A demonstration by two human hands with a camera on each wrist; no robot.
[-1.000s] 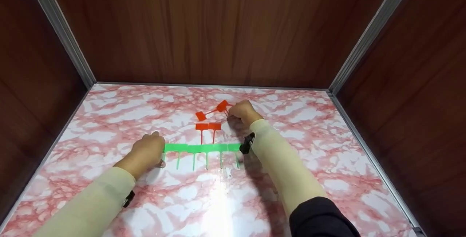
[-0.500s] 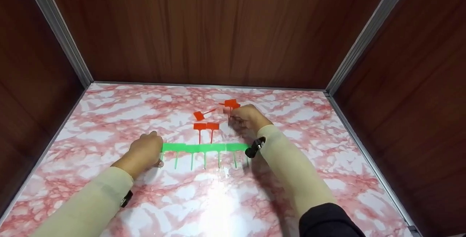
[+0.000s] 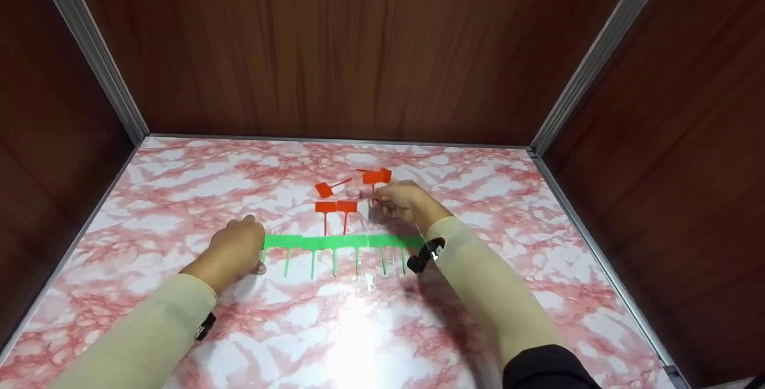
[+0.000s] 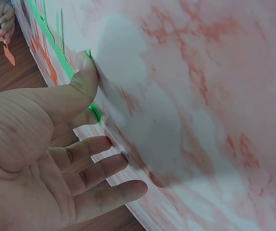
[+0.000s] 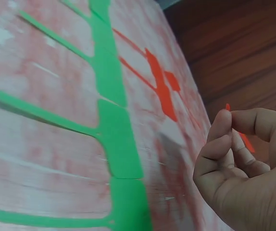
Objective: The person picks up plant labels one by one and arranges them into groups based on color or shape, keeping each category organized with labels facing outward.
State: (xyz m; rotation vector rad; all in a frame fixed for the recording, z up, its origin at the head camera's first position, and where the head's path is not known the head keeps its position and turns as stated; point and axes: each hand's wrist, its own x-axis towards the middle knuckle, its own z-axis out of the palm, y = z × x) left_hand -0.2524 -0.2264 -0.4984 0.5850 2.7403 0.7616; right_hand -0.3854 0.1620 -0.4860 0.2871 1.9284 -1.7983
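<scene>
Thumb and forefinger of my right hand [image 3: 399,198] pinch a red T-shaped tag [image 3: 372,178] by its thin stem, flat head pointing away from me. A bit of the red tag [image 5: 227,107] peeks out above the fingertips in the right wrist view. Several green tags [image 3: 334,242] lie edge to edge in a row, stems toward me. My left hand [image 3: 236,245] rests at the row's left end. In the left wrist view, its thumb and forefinger touch the end green tag [image 4: 95,114], the other fingers loosely extended.
Above the green row, two red tags [image 3: 326,207] lie side by side. A tilted loose red tag [image 3: 324,190] lies behind them. Another red tag [image 3: 386,172] is partly hidden behind the held one. Brown wood panels [image 3: 334,48] enclose the marbled tabletop [image 3: 287,341].
My right hand has drawn back slightly toward me, and its red tag has turned upright and separated from the loose tag at left. My left hand stays at the row's end.
</scene>
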